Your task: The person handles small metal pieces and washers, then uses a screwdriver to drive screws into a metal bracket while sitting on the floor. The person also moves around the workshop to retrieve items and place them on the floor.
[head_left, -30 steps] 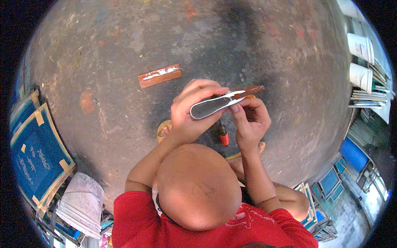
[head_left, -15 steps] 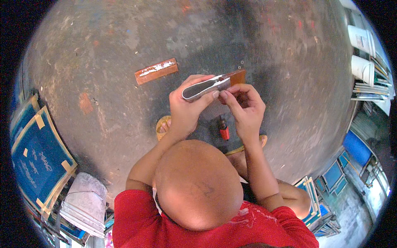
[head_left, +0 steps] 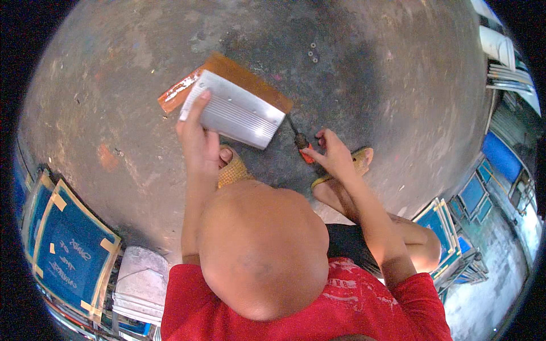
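Squeegee [head_left: 239, 116] centre-left, far of left foot [head_left: 227, 162]; floor contact not clear. Left hand [head_left: 198, 142] gripping near-left end, one digit across metal face. Right hand [head_left: 340, 158] part-open, thumb by screwdriver [head_left: 305, 150]; contact cannot tell. Squeegee probably light, stiff; smooth metal may slip, brown blade [head_left: 253, 85] likely grippier, edge could nick. Best hold: ribbed metal side, mid-length. Floor [head_left: 125, 187] dark, stained, hard-looking; small rings [head_left: 311, 53] far. Room: blue screens [head_left: 71, 250] and bucket [head_left: 139, 278] near left, white bucket [head_left: 496, 47] far right.
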The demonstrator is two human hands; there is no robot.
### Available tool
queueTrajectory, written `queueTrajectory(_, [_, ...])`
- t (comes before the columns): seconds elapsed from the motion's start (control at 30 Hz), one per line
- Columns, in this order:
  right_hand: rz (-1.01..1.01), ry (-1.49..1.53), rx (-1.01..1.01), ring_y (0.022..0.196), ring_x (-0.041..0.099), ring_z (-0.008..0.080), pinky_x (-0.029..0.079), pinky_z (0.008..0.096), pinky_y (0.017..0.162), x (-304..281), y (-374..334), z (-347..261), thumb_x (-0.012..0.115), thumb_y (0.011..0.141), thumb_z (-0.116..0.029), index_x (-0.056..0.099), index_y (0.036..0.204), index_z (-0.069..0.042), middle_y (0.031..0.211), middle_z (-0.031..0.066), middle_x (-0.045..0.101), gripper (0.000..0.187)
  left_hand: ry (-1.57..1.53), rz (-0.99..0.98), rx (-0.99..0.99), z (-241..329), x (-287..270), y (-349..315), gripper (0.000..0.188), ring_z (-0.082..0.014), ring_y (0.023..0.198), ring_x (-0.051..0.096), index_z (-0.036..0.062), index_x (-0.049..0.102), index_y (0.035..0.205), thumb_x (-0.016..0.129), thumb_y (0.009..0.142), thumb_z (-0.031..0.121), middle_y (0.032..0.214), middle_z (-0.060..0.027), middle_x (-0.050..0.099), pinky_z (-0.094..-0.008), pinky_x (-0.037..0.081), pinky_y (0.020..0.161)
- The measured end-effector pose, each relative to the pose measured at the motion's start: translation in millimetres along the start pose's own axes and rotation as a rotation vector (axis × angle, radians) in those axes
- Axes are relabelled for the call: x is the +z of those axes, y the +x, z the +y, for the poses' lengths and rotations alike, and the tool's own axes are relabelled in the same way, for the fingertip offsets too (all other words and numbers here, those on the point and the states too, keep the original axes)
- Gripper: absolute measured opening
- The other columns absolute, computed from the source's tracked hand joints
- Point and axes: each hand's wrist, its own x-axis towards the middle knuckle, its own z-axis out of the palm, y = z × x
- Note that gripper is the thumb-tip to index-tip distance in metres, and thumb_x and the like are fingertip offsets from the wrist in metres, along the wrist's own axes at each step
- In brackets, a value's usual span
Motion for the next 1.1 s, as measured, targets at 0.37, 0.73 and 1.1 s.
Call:
queueTrajectory(0.37, [-0.068, 0.157, 0.126, 0.091, 0.064, 0.0266, 0.051, 0.0368, 0.08, -0.2, -29.8, -13.1, 0.07, 0.083, -0.031, 0.06, 0.114, -0.002, 0.105, 0.0137, 0.064, 0.043, 0.058, -0.014, 0.072, 27.0, 1.8, -15.3, 0.046, -0.0233, 0.107, 0.062, -0.0018, 0.06, 0.12, 0.076, 0.079, 0.009, 0.115, -0.0121, 0.066, -0.0359, 0.048, 0.095])
queueTrajectory(0.73, [0.153, 0.069, -0.379, 0.095, 0.062, 0.0307, 0.048, 0.037, 0.085, -94.9, -96.9, -76.6, 0.057, 0.09, -0.02, 0.058, 0.122, 0.004, 0.103, 0.0184, 0.062, 0.04, 0.18, -0.114, 0.342, 13.2, 38.7, -53.1, 0.044, -0.0198, 0.102, 0.065, -0.0057, 0.065, 0.113, 0.078, 0.072, -0.002, 0.111, -0.0108, 0.067, -0.0304, 0.048, 0.093])
queueTrajectory(1.1, [0.374, -0.079, -0.504, 0.075, 0.059, 0.0256, 0.047, 0.0338, 0.066, -85.5, -92.6, -67.8, 0.059, 0.091, -0.025, 0.059, 0.122, 0.004, 0.089, 0.0156, 0.061, 0.042, 0.588, -0.098, 0.902, 22.0, 46.1, -66.0, 0.035, -0.0225, 0.095, 0.065, -0.0016, 0.071, 0.097, 0.079, 0.063, -0.009, 0.098, -0.0122, 0.067, -0.0316, 0.051, 0.084])
